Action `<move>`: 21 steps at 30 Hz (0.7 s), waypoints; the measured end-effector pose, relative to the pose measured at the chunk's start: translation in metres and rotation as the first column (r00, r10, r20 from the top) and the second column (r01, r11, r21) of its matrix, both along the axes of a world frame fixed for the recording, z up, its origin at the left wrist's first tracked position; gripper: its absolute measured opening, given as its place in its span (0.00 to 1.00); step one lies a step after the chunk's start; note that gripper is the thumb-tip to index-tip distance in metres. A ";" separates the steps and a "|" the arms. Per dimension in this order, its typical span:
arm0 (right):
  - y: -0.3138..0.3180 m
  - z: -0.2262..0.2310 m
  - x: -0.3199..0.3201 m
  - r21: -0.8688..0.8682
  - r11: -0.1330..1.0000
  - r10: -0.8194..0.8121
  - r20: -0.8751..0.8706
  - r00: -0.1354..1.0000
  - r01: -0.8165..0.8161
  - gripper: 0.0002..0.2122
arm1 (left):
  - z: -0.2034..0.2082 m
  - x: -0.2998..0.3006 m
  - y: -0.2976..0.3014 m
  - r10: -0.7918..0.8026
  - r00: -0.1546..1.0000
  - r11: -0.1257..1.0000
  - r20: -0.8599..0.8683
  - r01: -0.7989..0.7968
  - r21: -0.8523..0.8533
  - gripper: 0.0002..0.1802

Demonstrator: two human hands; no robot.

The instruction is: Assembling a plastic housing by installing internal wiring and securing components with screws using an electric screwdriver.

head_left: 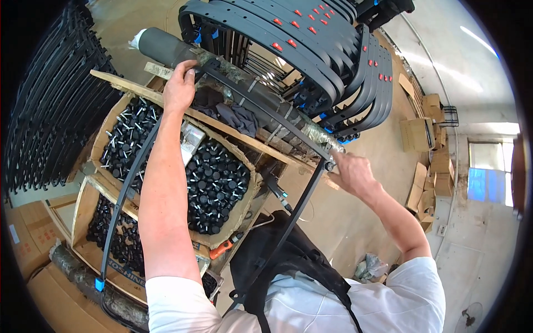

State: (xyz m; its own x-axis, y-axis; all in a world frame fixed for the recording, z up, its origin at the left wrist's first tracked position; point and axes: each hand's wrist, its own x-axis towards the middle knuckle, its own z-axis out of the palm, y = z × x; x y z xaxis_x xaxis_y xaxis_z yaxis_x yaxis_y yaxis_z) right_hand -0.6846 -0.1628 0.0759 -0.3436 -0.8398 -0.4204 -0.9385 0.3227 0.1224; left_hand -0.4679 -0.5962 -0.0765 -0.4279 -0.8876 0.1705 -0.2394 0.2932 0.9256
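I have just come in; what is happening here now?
A person handles a bent black metal frame. The left hand grips one corner; the right hand is at another, its exact hold unclear. Loose black round-headed screws fill cardboard boxes nearby, and black frames with red parts stand stacked beyond.

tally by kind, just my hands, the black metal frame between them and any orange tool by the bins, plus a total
Hands: 2, left hand and right hand
Black metal frame: 1
Orange tool: 1
Total: 4
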 end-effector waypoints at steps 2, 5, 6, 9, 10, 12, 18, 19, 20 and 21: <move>0.017 -0.021 -0.010 -0.055 0.993 0.104 0.025 0.994 -0.102 0.18 | 0.009 -0.013 0.004 -0.018 0.988 0.998 0.153 0.009 0.060 0.17; 0.004 -0.027 -0.014 0.165 0.986 -0.031 -0.030 0.999 0.035 0.22 | 0.007 -0.014 0.010 0.031 0.952 0.997 0.303 -0.009 -0.073 0.17; 0.005 -0.028 -0.016 0.168 0.985 -0.027 -0.036 0.999 0.033 0.22 | 0.005 -0.014 0.011 0.033 0.954 0.997 0.298 -0.013 -0.070 0.17; -0.008 -0.021 -0.005 0.218 0.975 -0.017 -0.135 0.991 0.047 0.33 | -0.008 -0.003 0.003 0.060 0.980 0.990 0.191 -0.033 -0.140 0.17; -0.004 -0.025 -0.005 0.222 0.974 -0.010 -0.135 0.991 0.040 0.33 | -0.014 -0.002 0.000 0.066 0.988 0.995 0.142 -0.055 -0.078 0.17; 0.009 -0.035 -0.014 0.010 1.000 -0.017 -0.042 0.999 0.017 0.35 | -0.011 -0.009 0.001 0.066 0.995 0.998 0.081 -0.065 -0.012 0.16; -0.008 -0.016 0.004 -0.026 0.984 -0.178 -0.011 0.984 0.178 0.25 | 0.007 -0.005 0.007 0.031 0.971 0.999 0.235 -0.025 -0.032 0.16; -0.005 -0.016 0.001 -0.024 0.983 -0.181 -0.011 0.983 0.181 0.25 | 0.004 -0.004 0.006 0.037 0.979 0.997 0.199 -0.023 -0.070 0.16; -0.001 -0.016 -0.005 0.255 0.965 -0.049 -0.072 0.996 0.065 0.24 | 0.001 -0.003 0.004 0.041 0.986 0.994 0.162 -0.023 -0.109 0.16; 0.003 -0.016 -0.008 0.517 0.855 0.096 -0.091 0.991 -0.036 0.22 | -0.002 -0.001 0.003 0.048 0.991 0.995 0.123 -0.037 -0.092 0.16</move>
